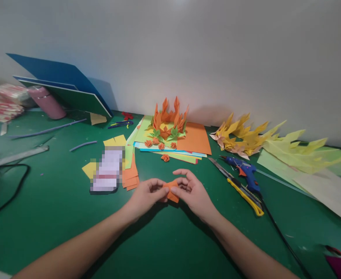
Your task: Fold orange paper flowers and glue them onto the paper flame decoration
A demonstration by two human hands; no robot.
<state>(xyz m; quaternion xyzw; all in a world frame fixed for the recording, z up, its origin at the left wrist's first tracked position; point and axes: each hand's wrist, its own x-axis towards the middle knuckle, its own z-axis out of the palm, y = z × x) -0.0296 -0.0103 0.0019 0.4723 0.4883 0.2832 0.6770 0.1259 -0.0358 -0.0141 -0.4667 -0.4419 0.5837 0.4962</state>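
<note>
A small folded piece of orange paper [173, 196] is held between both hands over the green table. My left hand [146, 194] pinches its left side between thumb and fingers. My right hand [194, 193] grips the right side the same way, its index finger raised and curved. Beyond the hands lies a small orange paper rose [165, 157]. Behind it, an orange folded-paper crown [170, 118] with green leaves and several more roses along its front rests on stacked coloured sheets [198, 137]. Cut orange paper pieces [130, 179] lie just left of my left hand.
Right of the hands are a yellow utility knife [246, 196] and a blue glue gun [244, 170] with a trailing cord. Yellow paper crowns [240, 135] sit behind them. A pixelated phone-like object [108, 170], a pink bottle [47, 102] and leaning boards [68, 83] stand left.
</note>
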